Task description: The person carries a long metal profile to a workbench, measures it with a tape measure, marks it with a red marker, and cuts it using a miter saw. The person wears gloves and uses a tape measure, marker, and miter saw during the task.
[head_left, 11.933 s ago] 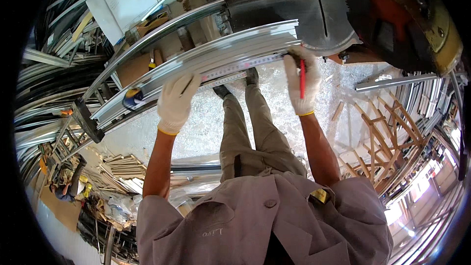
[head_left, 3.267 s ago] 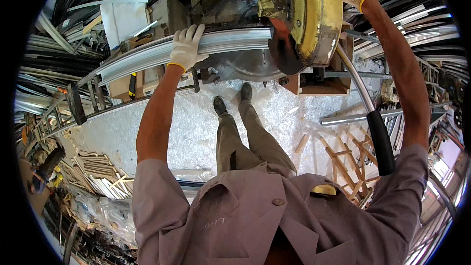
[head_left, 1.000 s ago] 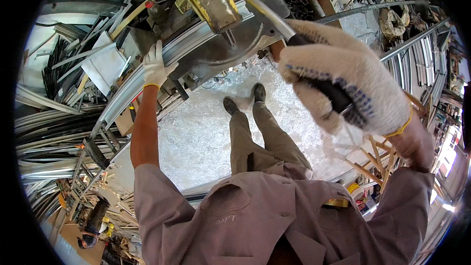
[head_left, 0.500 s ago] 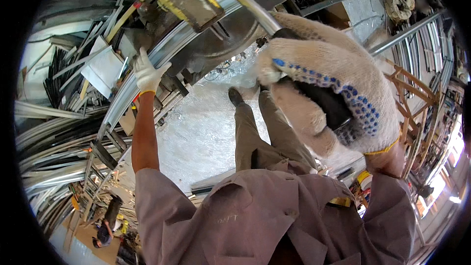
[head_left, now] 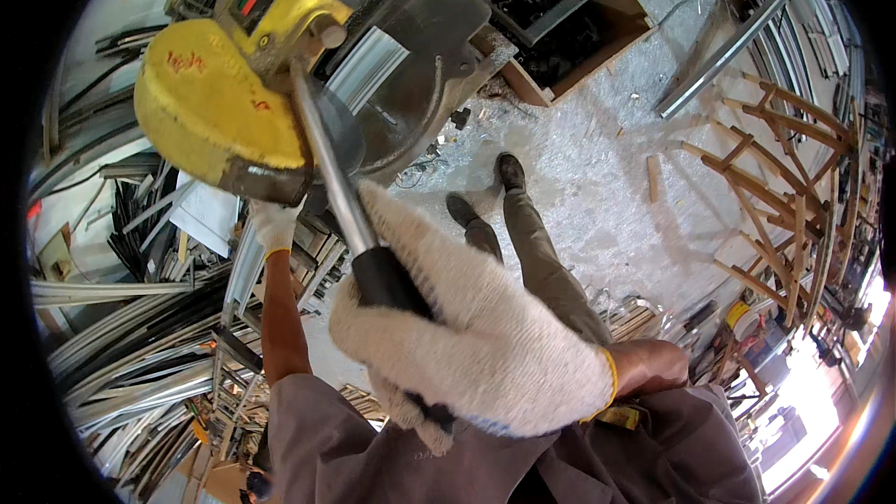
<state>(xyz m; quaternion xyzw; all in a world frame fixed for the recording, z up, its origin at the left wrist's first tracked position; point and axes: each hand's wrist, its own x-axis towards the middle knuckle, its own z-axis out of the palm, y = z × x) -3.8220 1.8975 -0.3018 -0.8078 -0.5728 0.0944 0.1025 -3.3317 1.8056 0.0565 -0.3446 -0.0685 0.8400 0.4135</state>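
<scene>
Saw handle [head_left: 373, 271]: black grip on a steel lever, centre frame, running toward 11 o'clock to the yellow saw [head_left: 219, 117]. Right hand [head_left: 467, 336], gloved, fingers wrapped closed around the handle. Left hand [head_left: 273, 224], gloved, at 9 o'clock, rests on a metal strip [head_left: 245, 266]; finger state cannot be determined.

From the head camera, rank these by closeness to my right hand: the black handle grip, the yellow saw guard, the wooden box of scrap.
1. Black handle grip: inside the right hand.
2. Yellow saw guard: up the handle, upper left.
3. Wooden box of scrap: top, on the floor beyond the saw.
</scene>
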